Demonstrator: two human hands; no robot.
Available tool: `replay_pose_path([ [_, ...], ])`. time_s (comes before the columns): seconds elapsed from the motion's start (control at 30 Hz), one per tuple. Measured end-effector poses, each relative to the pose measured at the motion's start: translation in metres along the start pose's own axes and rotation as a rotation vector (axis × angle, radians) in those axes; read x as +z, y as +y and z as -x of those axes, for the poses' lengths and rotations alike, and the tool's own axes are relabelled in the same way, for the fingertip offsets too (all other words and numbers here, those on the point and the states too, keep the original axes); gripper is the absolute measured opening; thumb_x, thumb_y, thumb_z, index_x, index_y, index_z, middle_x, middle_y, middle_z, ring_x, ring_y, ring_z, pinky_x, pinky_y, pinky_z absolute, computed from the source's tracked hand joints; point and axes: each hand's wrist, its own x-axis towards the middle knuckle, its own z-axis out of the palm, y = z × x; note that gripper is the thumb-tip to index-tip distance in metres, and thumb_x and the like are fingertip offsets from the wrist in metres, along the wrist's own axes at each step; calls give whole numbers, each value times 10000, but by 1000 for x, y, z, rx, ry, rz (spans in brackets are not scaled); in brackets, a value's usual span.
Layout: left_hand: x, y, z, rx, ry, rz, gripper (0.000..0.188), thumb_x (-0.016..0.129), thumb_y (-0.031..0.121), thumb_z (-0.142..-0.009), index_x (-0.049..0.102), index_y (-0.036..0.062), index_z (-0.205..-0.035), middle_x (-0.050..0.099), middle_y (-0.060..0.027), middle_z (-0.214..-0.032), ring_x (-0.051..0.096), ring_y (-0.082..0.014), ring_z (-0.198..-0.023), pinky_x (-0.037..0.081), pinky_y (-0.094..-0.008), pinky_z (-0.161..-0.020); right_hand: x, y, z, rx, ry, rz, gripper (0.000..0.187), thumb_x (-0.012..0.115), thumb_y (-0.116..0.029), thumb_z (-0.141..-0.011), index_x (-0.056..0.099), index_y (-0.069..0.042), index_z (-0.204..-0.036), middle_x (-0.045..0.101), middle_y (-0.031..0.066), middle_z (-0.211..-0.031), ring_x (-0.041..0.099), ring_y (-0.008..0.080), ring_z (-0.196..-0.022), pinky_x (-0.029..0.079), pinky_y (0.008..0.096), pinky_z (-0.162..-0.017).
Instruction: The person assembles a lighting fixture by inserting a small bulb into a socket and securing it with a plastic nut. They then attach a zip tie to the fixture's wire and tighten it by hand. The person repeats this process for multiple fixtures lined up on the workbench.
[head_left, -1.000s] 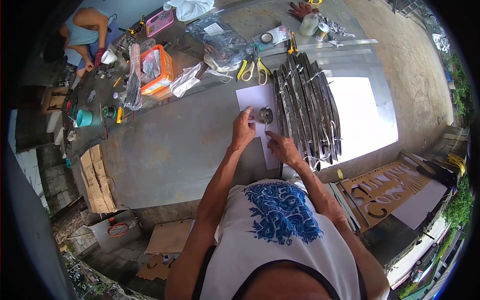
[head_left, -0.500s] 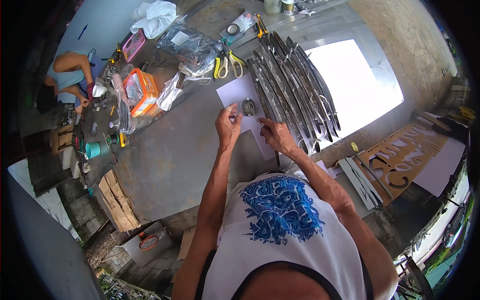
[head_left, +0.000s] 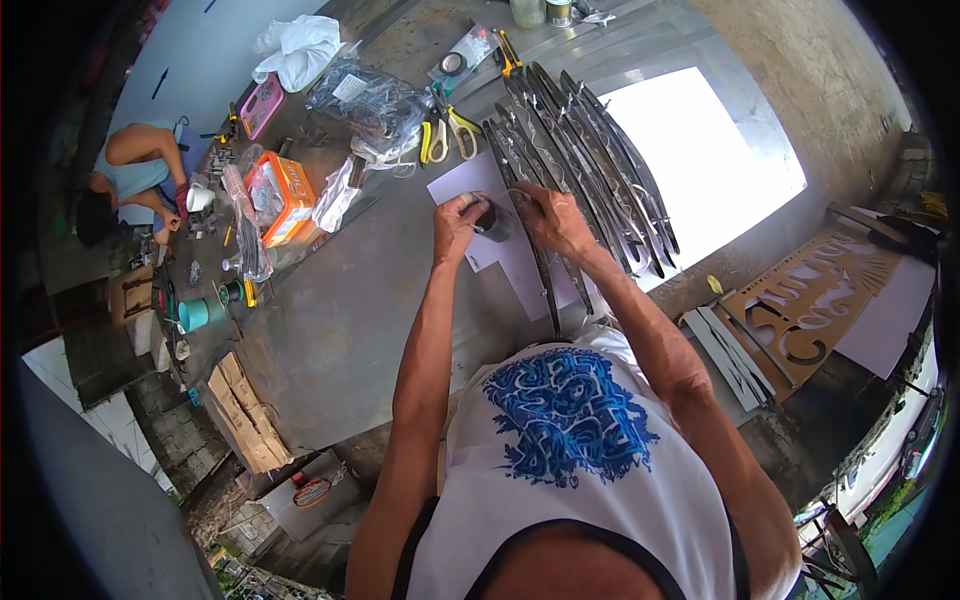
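On the pale sheet (head_left: 460, 182): a small dark tin (head_left: 495, 227), tilted, just beside the row of dark strips (head_left: 590, 140).
Left hand (head_left: 457, 225): grasping the tin near its rim, thumb and fingertips against it.
Right hand (head_left: 556, 222): raised by the strip nearest the tin, fingers curled – whether they pinch something small, I cannot tell.
Step at the tin: probably tipping it to get at what is inside, the right hand ready beside it.
Next move over the sheet: seems to call for a steady tilt and fine fingertip work, clear of the strips.
Change from half a second ago: the left hand was beside the upright tin; now it holds it tipped – and the right hand has moved farther up the strips.
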Motion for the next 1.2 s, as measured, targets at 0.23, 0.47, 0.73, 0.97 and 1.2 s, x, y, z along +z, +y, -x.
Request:
replay_pose_path([
  [0.23,-23,21,14,-137,-141,164,152,701,58,-939,773,-1,-1059,733,5,-905,642,-74,-837,521,-246,-796,-6,-10,-14,-80,-10,2,336,599,-88,-881,702,-39,-1197,710,247,-855,718,411,-831,568,467,-775],
  [0.47,-36,45,36,-86,-222,-13,160,677,50,-954,768,-10,-1071,752,-19,-924,660,-75,-844,532,-251,-782,-12,-29,-2,-146,-121,-30,412,576,-30,-891,669,-54,-1291,718,179,-910,715,278,-790,566,386,-767],
  [0.73,-23,50,49,19,-129,-375,201,736,100,-902,775,26,-1084,770,-151,-888,705,-141,-754,554,-309,-715,-7,-23,7,-245,-230,114,267,667,-116,-904,723,-54,-1157,728,200,-988,715,383,-898,571,440,-820],
  [0.97,-6,21,56,202,12,-489,207,725,91,-861,778,72,-1060,711,-212,-863,697,-349,-769,553,-425,-728,11,-2,13,-242,-215,213,144,673,-145,-917,737,-37,-987,738,183,-975,715,383,-884,571,451,-794],
  [1.2,7,7,58,124,48,-235,288,695,21,-854,750,51,-1135,735,-223,-982,728,-352,-869,579,-394,-805,37,18,20,-85,-208,207,155,689,-156,-906,725,-47,-1011,741,171,-964,720,383,-870,570,464,-762],
])
